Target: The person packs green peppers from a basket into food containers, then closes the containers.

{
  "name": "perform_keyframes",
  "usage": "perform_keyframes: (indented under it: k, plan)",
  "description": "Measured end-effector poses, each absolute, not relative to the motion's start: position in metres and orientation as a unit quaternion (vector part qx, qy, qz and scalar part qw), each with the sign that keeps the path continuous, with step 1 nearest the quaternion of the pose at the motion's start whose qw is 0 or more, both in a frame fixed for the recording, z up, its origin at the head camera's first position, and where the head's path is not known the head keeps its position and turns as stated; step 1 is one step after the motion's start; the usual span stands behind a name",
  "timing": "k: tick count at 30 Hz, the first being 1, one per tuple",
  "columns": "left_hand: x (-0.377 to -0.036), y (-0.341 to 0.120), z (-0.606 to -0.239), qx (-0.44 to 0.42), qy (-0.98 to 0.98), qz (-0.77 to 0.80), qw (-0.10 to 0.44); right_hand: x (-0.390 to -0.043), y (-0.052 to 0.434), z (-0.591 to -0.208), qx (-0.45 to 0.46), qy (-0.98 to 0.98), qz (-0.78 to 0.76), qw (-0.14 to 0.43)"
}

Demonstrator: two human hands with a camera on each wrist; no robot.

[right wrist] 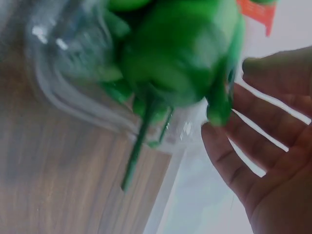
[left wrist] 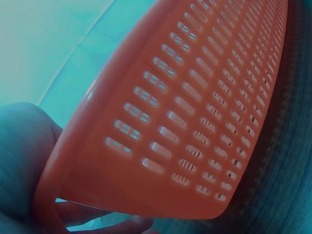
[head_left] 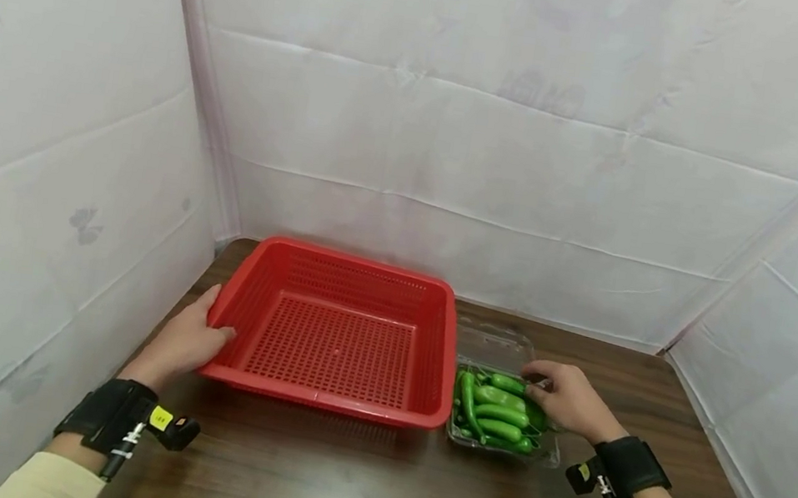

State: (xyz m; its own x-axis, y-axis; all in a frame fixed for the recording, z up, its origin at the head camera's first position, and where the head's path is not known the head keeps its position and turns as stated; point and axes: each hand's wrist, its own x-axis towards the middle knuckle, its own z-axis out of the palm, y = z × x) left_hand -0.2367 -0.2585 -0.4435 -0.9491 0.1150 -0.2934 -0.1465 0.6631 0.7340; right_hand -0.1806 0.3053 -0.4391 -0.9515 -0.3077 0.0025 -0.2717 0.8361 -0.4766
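A person at a dark wooden bench (head_left: 354, 479) grips the near-left rim of an empty red basket (head_left: 337, 342) with the left hand (head_left: 186, 339), thumb hooked inside the wall. The right hand (head_left: 568, 399), fingers loosely spread and gripping nothing, rests on green peppers (head_left: 499, 409) heaped in a clear plastic tray (head_left: 500, 346) just right of the basket. The peppers look light, smooth and slippery, best pinched around the body; the thin tray would likely flex.

No text can be read — the wall sheeting (head_left: 458, 147) carries only faint, illegible marks.
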Motion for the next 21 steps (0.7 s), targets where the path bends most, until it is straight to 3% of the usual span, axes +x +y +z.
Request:
perform_keyframes:
  k: [7,12,14,16,21]
  plan:
    - [-0.239,-0.255,-0.422,-0.017,0.920,0.377,0.110,-0.199,0.335,-0.434,-0.077,0.960,-0.267,0.041]
    - [-0.249,-0.227,-0.388,0.022,0.942,0.332,-0.044,-0.222,0.342,-0.445,-0.041,0.960,-0.265,0.082]
    - [-0.256,-0.201,-0.375,0.043,0.940,0.328,-0.081,-0.229,0.343,-0.452,-0.031,0.959,-0.266,0.094]
    - [-0.263,-0.170,-0.365,0.070,0.932,0.346,-0.074,-0.235,0.341,-0.459,-0.014,0.952,-0.286,0.109]
    - [-0.273,-0.086,-0.361,0.145,0.906,0.398,0.021,-0.241,0.333,-0.472,0.032,0.918,-0.368,0.143]
